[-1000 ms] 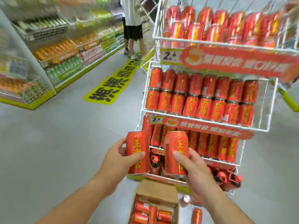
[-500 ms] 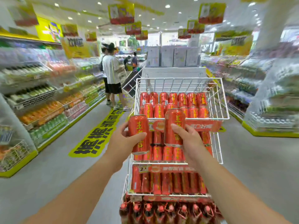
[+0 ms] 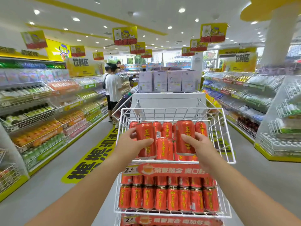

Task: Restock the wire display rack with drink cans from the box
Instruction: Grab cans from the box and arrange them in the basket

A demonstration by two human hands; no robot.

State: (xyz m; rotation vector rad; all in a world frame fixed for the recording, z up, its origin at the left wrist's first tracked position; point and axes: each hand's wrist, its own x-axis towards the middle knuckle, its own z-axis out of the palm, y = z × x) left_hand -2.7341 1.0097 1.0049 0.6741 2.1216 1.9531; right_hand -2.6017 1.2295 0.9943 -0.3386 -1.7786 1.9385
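Observation:
A white wire display rack (image 3: 226, 137) stands straight ahead. Its top basket holds several red drink cans (image 3: 162, 148) at the back and middle. My left hand (image 3: 130, 144) grips one upright red can (image 3: 145, 137) over the basket's left front. My right hand (image 3: 197, 142) grips a second upright red can (image 3: 184, 136) over the right front. Both cans sit just above the basket's front rail. The shelf below is packed with a full row of red cans (image 3: 167, 198). The box is out of view.
Stocked drink shelves (image 3: 40, 115) line the aisle on the left and others (image 3: 244, 98) on the right. A person in a white shirt (image 3: 113, 93) stands by the left shelves beyond the rack. A white cabinet with pale boxes (image 3: 167, 82) sits behind the rack.
Both hands have lifted their cans up and forward, from in front of the middle shelves to the top basket. My view has tilted up from the floor and box to the aisle.

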